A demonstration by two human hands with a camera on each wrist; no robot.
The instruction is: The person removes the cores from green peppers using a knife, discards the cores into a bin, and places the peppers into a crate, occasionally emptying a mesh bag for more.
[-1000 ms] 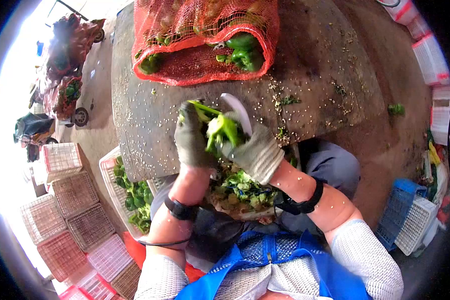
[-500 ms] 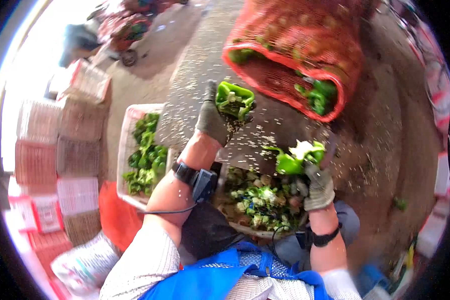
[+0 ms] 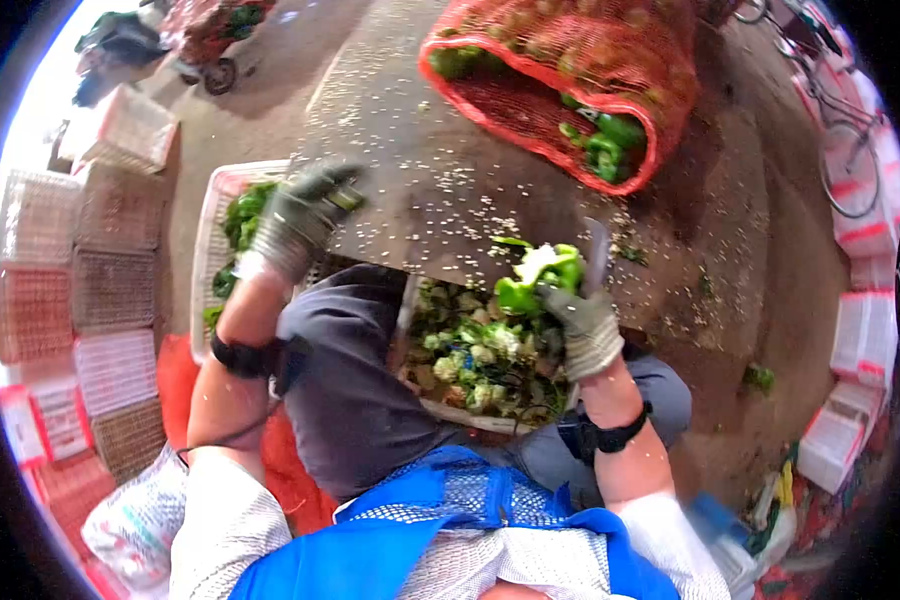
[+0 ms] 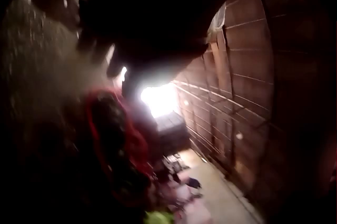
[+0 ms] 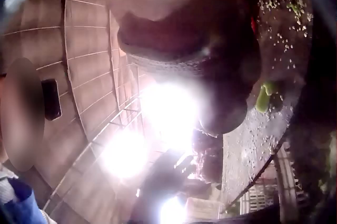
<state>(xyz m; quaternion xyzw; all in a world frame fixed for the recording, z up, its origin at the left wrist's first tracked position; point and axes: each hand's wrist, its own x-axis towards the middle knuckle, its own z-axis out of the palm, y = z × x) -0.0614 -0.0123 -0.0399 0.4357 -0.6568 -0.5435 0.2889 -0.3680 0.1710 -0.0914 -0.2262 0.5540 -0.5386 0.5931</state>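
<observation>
In the head view my gloved right hand [image 3: 582, 328] grips a piece of green bell pepper [image 3: 518, 293] with its pale seed core showing. A knife [image 3: 598, 250] is in the same hand, its blade pointing up and away. My left hand [image 3: 302, 225], also gloved and blurred by motion, is over the right side of a white crate [image 3: 213, 205] of green peppers, fingers stretched toward the board. A small green patch shows at its fingers. The left wrist view is mostly dark; the right wrist view shows the glove from beneath and a green bit [image 5: 263, 100].
A red mesh sack [image 3: 590, 70] of peppers lies open toward me on the seed-strewn board [image 3: 390, 150]. Between my legs stands a tub of pepper cores and scraps [image 3: 480, 375]. Stacked plastic crates [image 3: 115, 245] line the left; white boxes [image 3: 860, 335] stand at the right.
The hands were together on one pepper, then parted with a piece in each. My left hand has moved left to the crate and let its hollow pepper go. The right keeps its piece and knife.
</observation>
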